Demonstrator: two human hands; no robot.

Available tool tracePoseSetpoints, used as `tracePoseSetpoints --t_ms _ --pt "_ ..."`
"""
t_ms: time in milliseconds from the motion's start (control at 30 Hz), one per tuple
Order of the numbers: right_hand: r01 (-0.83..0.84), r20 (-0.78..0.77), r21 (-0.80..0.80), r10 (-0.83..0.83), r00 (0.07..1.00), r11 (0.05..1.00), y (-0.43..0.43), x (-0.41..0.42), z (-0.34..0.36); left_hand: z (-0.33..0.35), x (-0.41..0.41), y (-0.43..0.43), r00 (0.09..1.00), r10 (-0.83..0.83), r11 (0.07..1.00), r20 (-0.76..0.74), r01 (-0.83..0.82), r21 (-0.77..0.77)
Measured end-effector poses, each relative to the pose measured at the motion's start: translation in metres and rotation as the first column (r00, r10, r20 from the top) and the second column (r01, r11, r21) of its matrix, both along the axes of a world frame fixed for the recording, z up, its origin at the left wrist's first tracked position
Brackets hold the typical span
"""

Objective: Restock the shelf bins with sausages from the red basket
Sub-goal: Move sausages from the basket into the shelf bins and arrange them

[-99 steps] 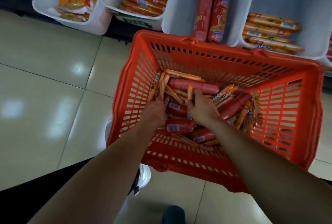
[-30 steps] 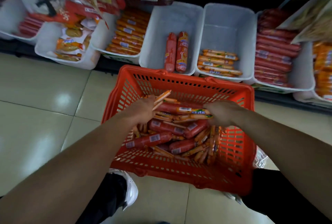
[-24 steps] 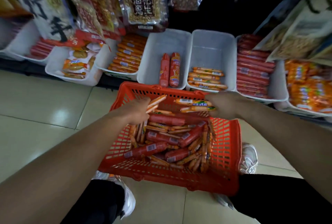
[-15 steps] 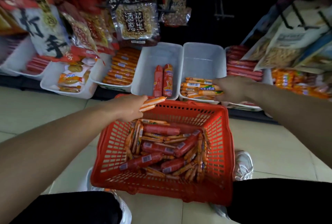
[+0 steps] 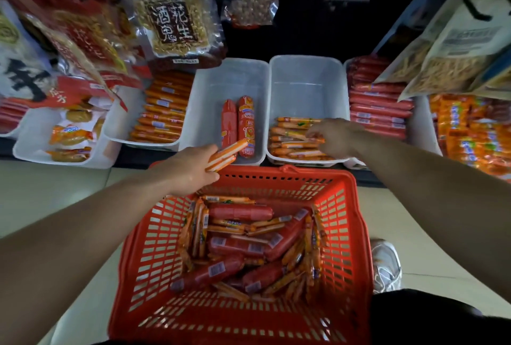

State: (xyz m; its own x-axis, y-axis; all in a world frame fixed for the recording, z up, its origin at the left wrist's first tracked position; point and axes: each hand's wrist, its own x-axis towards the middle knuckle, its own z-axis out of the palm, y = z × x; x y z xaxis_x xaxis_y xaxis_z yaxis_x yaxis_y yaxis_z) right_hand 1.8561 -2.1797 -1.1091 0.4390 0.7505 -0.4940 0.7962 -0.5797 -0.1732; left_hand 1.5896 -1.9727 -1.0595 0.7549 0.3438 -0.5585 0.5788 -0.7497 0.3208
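The red basket (image 5: 356,234) sits low in front of me, holding several thick red sausages and thin orange sausages (image 5: 249,245). My left hand (image 5: 190,167) grips a few thin orange sausages (image 5: 226,152) just above the basket's far rim, in front of a white bin (image 5: 210,90) holding two thick red sausages (image 5: 238,126). My right hand (image 5: 336,137) reaches into the neighbouring white bin (image 5: 304,73) and rests on its pile of thin orange sausages (image 5: 290,140), fingers curled onto them. Whether it still pinches one is unclear.
More white bins line the low shelf: orange sausages (image 5: 163,109) left, red sausages (image 5: 378,107) right, orange packs (image 5: 470,129) far right. Snack bags (image 5: 177,24) hang above the bins. A white shoe (image 5: 385,264) stands beside the basket on the pale tile floor.
Both hands lifted thin orange sausages out of the basket toward the shelf. The right hand has reached down into the bin's pile; the left has come forward to the basket's far rim.
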Motion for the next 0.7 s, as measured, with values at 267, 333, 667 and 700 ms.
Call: tracePoseSetpoints --t_ms 267,333,667,700 --pt "0.151 0.020 0.139 -0.155 0.988 0.979 -0.032 0.011 0.006 0.013 0.045 -0.026 0.990 0.021 1.000 0.140 -0.023 0.016" --pt "0.170 0.009 0.139 -0.173 0.985 0.976 -0.043 0.014 0.007 0.013 0.071 -0.033 0.982 -0.021 0.999 0.186 0.015 0.035" --pt "0.253 -0.074 0.156 -0.244 0.967 0.955 -0.077 0.024 -0.005 -0.045 0.191 -0.077 0.966 -0.222 0.972 0.136 0.209 0.103" --pt "0.251 -0.076 0.162 -0.241 0.967 0.954 -0.077 0.024 -0.005 -0.052 0.194 -0.080 0.969 -0.207 0.976 0.135 0.195 0.094"
